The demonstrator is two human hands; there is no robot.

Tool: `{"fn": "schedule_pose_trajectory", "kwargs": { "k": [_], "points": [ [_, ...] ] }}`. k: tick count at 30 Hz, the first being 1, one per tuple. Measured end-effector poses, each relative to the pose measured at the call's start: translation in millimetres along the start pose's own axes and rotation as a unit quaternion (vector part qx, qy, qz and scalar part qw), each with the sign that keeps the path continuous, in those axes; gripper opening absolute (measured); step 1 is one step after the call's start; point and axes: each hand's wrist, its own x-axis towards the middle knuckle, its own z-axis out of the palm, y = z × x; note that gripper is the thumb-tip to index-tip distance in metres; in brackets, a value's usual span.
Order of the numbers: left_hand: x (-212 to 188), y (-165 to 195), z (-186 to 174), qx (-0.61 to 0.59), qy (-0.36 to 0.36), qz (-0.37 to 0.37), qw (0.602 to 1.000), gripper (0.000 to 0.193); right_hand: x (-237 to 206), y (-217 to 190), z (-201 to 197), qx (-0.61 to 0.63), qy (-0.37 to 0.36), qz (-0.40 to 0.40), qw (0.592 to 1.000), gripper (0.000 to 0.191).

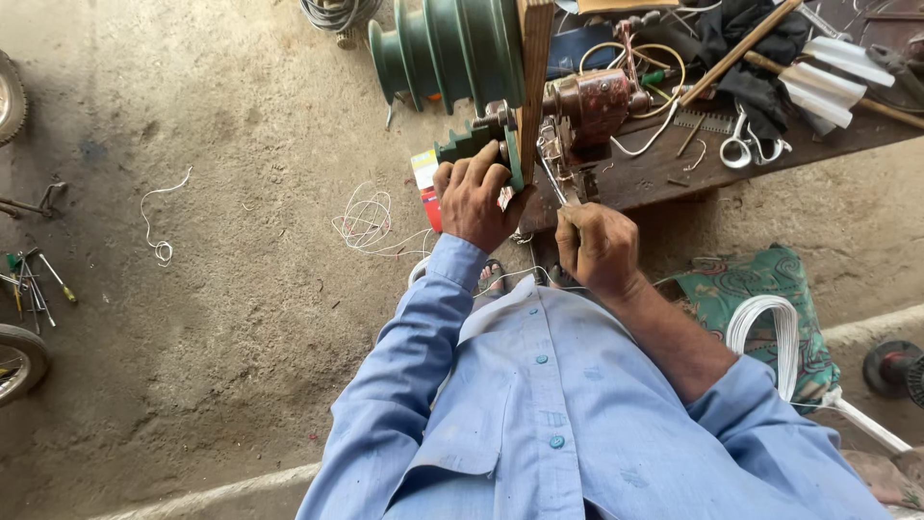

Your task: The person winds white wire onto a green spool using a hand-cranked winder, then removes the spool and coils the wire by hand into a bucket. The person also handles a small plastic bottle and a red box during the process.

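Observation:
My left hand grips the lower green stepped former of a coil winding machine, whose large green stepped drums sit above it on a wooden upright. To the right, my right hand is closed around the metal crank handle below the brown gear unit. Both sleeves are light blue; the right one is rolled up to the elbow.
A dark wooden bench at top right carries scissors, sticks, white strips and wires. A white wire coil lies on a green patterned cushion. Loose wire and small tools lie on the concrete floor.

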Motion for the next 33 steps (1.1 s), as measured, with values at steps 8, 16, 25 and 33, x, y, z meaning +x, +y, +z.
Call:
{"fn": "schedule_pose_trajectory", "kwargs": {
  "k": [8,16,25,33],
  "points": [
    [3,1,-5,-0.016,0.004,-0.007,1.000,0.034,5,-8,-4,0.015,-0.053,-0.023,0.998,0.019],
    [2,-6,0,-0.006,0.005,-0.007,1.000,0.034,7,-7,2,0.002,-0.073,-0.022,0.997,0.021],
    [-2,-15,9,-0.010,0.024,0.006,1.000,0.030,17,-15,-1,-0.003,-0.077,0.018,0.997,0.013],
    [-4,-19,10,-0.002,0.008,0.000,1.000,0.025,67,-18,-10,-0.012,-0.124,0.107,0.986,0.013]
  ]
}}
